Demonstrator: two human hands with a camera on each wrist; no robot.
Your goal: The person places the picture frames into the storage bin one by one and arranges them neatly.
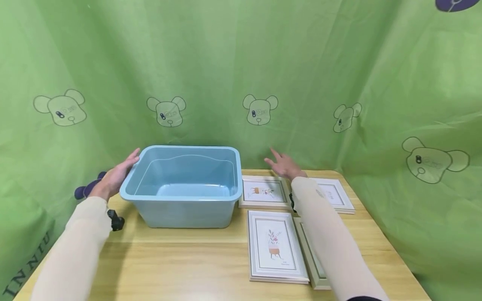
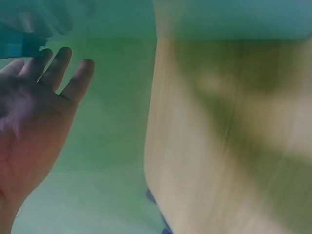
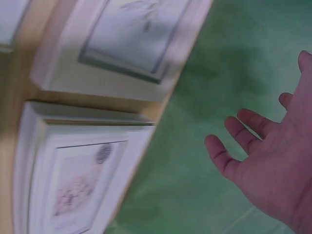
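Observation:
A light blue plastic basin (image 1: 180, 213) stands on the wooden table, left of centre, with nothing inside it. My left hand (image 1: 117, 175) is at its left rim, fingertips right at the edge. In the left wrist view the fingers (image 2: 78, 80) of that hand are extended up beside the basin wall. My right hand (image 1: 285, 165) reaches over the table's back edge, holding nothing, its fingers spread. Beneath and beside it lie a cream picture frame (image 1: 264, 201) and a white picture frame (image 1: 333, 194); the right wrist view shows both near the table edge.
Nearer the front lies a white picture frame (image 1: 276, 246), partly over a greenish frame (image 1: 313, 261) that my right sleeve covers in part. A green curtain (image 1: 211, 62) with bear-head prints hangs around the table (image 1: 180, 267).

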